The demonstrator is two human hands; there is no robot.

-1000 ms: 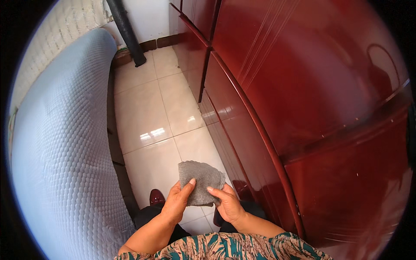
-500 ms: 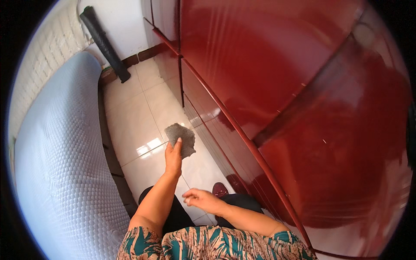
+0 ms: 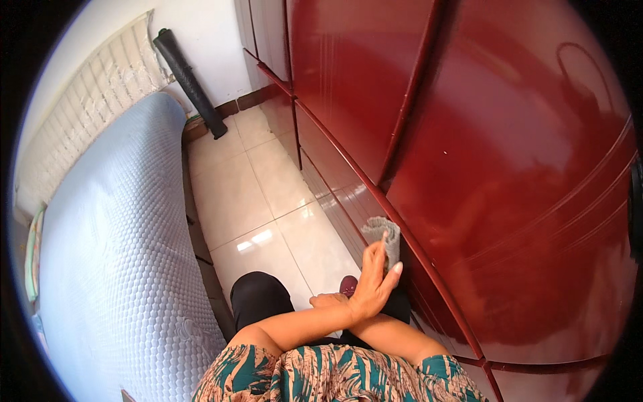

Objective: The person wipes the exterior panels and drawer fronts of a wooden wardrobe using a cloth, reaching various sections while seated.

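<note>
My left hand [image 3: 372, 288] reaches across to the right and is closed on a folded grey cloth [image 3: 391, 245]. Its fingers press the cloth close to the red cabinet [image 3: 509, 221], beside the long raised trim strip; whether it touches the surface I cannot tell. Under my left wrist lies my right hand [image 3: 328, 300], partly covered by it. The fingers that show there point left, loosely bent, with nothing visible in them. The two arms cross in front of my body.
A bed with a pale blue quilted cover [image 3: 127, 221] runs along the left, with a cream headboard [image 3: 94, 87] behind it. A black roll [image 3: 191, 82] leans against the white wall. Pale glossy tiles [image 3: 231, 181] lie between bed and cabinet.
My left hand has swung right with the cloth, from over the floor to the cabinet, and now crosses above my right hand. The cloth looks folded. The view has shifted right.
</note>
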